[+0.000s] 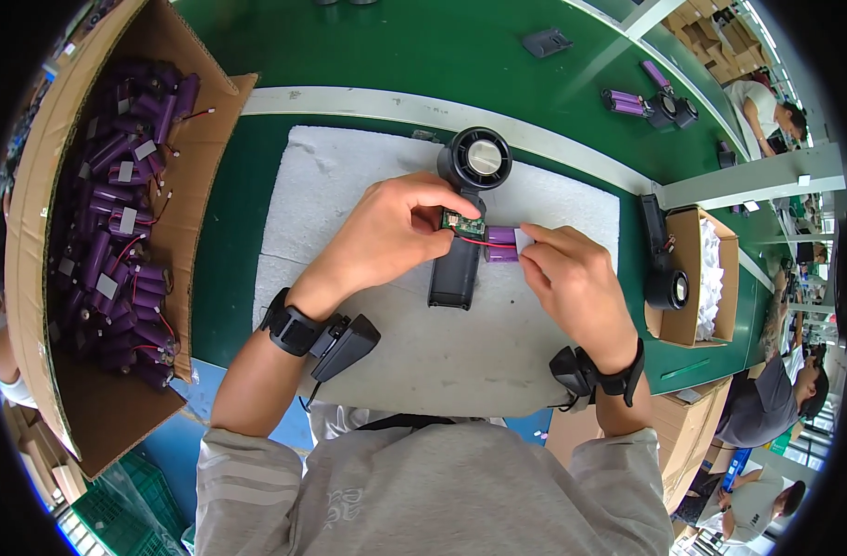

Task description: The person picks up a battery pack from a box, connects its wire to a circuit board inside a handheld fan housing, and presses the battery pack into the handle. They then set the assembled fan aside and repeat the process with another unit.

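A black handheld fan (453,276) lies on the white foam sheet (303,218) in front of me, its round head pointing away. My left hand (386,227) is closed in a pinch on a small green circuit board (463,222) over the upper handle. To the right of the handle is a purple battery pack (500,237), joined to the board by a red wire. My right hand (572,278) pinches the pack's right end, where a white sticker (524,241) shows between thumb and fingers. The fingertips partly cover the sticker.
At left, a tall cardboard box (210,176) holds many purple battery packs (118,222). On the right are a black fan (666,278) and a small carton (731,287) with white paper. Fan parts (663,107) lie beyond a white rail (368,104). Other people work at far right.
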`<action>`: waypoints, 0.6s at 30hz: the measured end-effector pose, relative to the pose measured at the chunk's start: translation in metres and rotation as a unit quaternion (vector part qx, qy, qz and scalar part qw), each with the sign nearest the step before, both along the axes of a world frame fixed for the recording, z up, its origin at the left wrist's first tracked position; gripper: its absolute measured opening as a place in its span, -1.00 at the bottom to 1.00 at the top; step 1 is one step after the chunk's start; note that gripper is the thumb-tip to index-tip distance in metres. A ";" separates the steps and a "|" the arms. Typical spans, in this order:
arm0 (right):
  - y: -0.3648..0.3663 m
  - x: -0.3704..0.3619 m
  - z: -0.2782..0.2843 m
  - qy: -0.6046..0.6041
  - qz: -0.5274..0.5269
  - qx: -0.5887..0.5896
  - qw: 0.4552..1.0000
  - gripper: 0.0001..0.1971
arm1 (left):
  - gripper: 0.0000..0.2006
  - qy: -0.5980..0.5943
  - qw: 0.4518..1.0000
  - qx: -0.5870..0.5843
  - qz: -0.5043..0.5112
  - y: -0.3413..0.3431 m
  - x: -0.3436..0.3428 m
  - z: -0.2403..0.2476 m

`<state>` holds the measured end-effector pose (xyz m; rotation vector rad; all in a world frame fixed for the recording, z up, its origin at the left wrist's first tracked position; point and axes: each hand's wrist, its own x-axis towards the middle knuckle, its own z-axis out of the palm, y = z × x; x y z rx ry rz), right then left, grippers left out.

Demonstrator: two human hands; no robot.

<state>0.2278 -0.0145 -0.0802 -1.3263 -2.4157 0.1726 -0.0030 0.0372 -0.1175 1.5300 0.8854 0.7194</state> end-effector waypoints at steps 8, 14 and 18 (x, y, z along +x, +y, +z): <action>0.002 0.004 -0.010 0.059 -0.076 -0.039 0.995 -0.91 | -0.71 -0.037 0.999 -0.005 0.017 0.000 0.001 -0.007; 0.019 0.034 -0.008 0.233 -0.112 -0.102 0.961 -0.91 | -0.71 -0.028 1.000 -0.009 0.007 0.000 0.001 -0.003; 0.020 0.047 -0.006 0.305 -0.157 -0.093 0.935 -0.92 | -0.70 -0.029 0.999 -0.019 -0.002 0.002 0.002 -0.003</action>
